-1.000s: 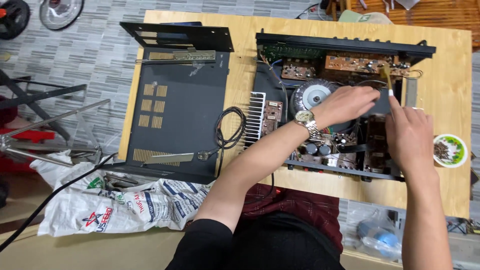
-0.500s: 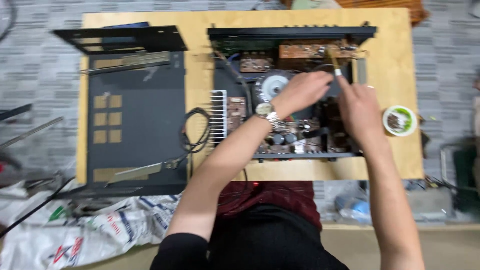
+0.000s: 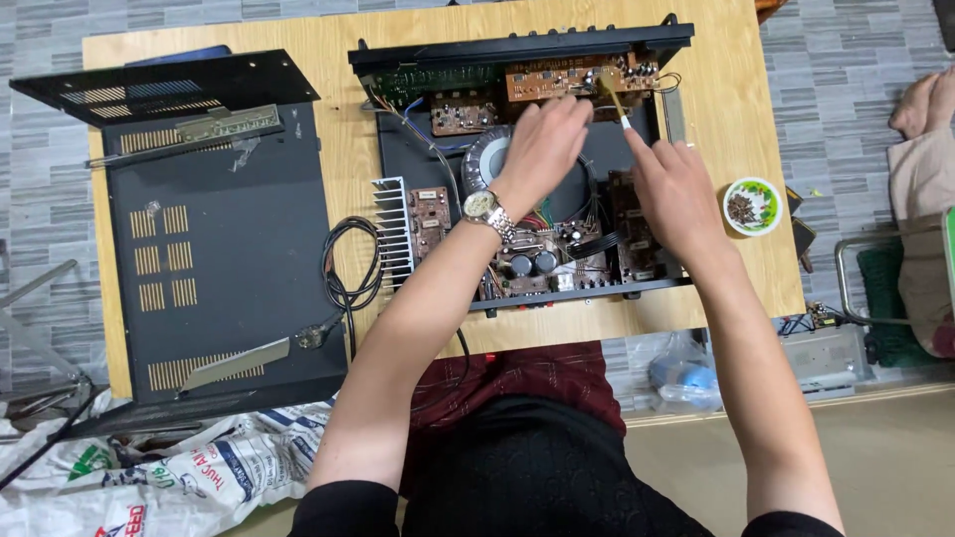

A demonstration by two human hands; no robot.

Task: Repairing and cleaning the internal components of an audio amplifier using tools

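An open black amplifier chassis (image 3: 517, 48) lies on a wooden table (image 3: 736, 89), its brown circuit boards (image 3: 557, 78) and round transformer (image 3: 489, 159) exposed. My left hand (image 3: 542, 139), with a wristwatch (image 3: 484, 207) on its wrist, reaches over the transformer, fingers stretched toward the rear board and holding nothing I can see. My right hand (image 3: 676, 194) hovers over the right side of the chassis and pinches a thin yellowish tool (image 3: 611, 99) with a white end, which points at the rear board.
The removed black cover (image 3: 219, 249) lies to the left on the table. A coiled power cord (image 3: 348, 268) and finned heat sink (image 3: 393, 234) sit at the chassis's left side. A small bowl of screws (image 3: 752, 207) stands to the right. Printed woven sacks (image 3: 179, 477) lie on the floor.
The view has shifted and come closer. My left hand has slid farther back over the transformer toward the rear board. My right hand still holds the thin tool.
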